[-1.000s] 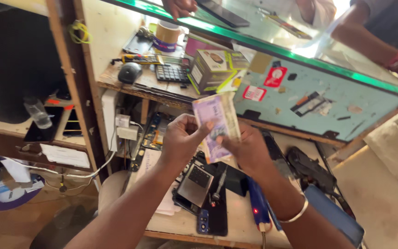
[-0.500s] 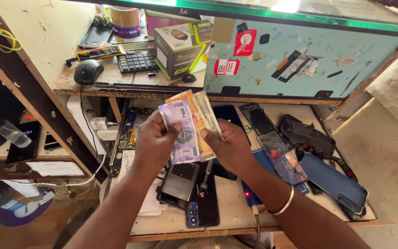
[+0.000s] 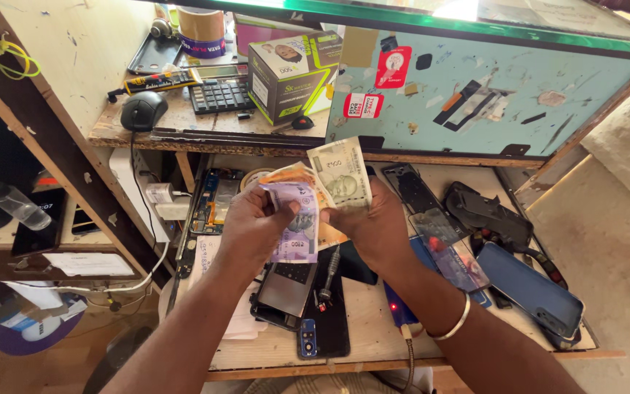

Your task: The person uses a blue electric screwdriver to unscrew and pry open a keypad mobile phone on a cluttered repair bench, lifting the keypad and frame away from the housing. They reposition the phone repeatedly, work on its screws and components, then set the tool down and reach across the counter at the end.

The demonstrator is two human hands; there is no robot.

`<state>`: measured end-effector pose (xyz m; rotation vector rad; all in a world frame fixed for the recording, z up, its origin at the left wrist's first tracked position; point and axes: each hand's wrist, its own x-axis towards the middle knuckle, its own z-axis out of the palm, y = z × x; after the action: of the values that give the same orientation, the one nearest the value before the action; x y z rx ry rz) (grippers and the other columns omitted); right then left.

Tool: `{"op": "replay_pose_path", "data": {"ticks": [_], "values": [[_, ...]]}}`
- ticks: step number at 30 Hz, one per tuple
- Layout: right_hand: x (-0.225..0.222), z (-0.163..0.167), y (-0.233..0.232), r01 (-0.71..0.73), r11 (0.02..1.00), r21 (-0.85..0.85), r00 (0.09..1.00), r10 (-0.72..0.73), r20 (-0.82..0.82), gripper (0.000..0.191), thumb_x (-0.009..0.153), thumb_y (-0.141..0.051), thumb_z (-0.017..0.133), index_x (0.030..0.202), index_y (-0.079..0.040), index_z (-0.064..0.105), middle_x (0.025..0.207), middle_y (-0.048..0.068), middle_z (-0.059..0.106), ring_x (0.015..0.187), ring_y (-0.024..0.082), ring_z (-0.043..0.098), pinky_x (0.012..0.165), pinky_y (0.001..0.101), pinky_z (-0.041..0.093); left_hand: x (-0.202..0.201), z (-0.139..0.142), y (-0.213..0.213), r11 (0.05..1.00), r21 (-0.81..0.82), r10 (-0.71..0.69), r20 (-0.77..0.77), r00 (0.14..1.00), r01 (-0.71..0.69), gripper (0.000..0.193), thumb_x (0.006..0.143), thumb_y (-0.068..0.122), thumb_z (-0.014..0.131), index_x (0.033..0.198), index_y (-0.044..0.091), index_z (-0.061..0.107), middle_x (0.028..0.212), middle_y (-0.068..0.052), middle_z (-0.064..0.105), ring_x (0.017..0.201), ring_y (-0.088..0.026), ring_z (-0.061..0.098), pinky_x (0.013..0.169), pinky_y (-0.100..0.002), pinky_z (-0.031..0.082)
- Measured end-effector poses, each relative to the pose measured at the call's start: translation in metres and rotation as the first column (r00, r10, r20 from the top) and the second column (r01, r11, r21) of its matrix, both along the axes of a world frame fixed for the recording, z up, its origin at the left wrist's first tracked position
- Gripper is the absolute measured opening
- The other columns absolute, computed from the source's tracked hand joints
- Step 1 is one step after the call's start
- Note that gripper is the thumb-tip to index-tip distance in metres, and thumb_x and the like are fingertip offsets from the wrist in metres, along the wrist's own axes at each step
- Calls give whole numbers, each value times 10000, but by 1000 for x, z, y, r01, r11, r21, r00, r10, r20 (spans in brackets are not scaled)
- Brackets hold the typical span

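- Head view: a fanned bunch of paper banknotes, purple, orange and grey-green (image 3: 315, 201), is held above the cluttered wooden workbench (image 3: 373, 321), between both hands.
- The left hand (image 3: 253, 226) is closed on the purple note, fingers curled tight around its edge.
- The right hand (image 3: 373, 226) is clamped on the grey-green note, thumb pressed on the paper; a silver metal bangle (image 3: 455, 325) is worn on its wrist.
- Dismantled dark phones (image 3: 308, 292) are seen lying just below the hands.
- A black computer mouse (image 3: 144, 111) and a black calculator (image 3: 220, 95) are seen on the upper shelf.
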<state>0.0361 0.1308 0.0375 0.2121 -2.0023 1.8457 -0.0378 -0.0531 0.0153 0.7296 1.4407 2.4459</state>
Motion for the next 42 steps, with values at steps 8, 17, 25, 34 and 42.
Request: {"op": "replay_pose_path", "data": {"ticks": [8,17,25,34,42], "values": [[-1,-5,4,-160,966,-204,979,181,89,336,1037,-252,661,1213,33,692,1103,86,729,976,99,655,883,305,534,-3,0,-2,992,110,-75,70,995,67,305,915,-74,661,1207,5,625,1054,-73,725,920,-113,685,826,-307,596],[-4,-8,9,-170,959,-226,965,209,158,345,1039,-278,575,1172,23,676,1027,64,735,891,93,660,823,292,541,-5,-3,-3,989,83,-135,167,977,122,289,902,-58,667,1187,-14,642,1033,-89,743,892,-136,713,793,-330,616],[-1,-17,-4,-211,977,32,969,204,139,359,1087,-303,462,1283,-24,573,1105,17,660,1004,61,578,898,255,508,-1,-3,3,997,36,-70,80,994,67,287,923,-11,688,1206,-42,652,1043,-103,749,893,-146,698,805,-323,598],[-1,-21,0,-175,976,127,982,163,100,245,987,-13,629,1232,-22,630,1080,59,659,965,96,611,846,261,523,15,0,4,876,-328,191,-437,879,-353,271,913,31,634,1176,22,566,964,-101,736,861,-170,727,751,-311,561],[-13,-27,21,-150,964,-220,988,137,-72,171,885,165,638,958,20,691,1132,139,730,976,190,710,875,339,600,-2,-9,5,988,31,-153,32,988,152,140,926,18,575,1016,-15,677,960,-80,709,750,-128,669,650,-267,557]]}}
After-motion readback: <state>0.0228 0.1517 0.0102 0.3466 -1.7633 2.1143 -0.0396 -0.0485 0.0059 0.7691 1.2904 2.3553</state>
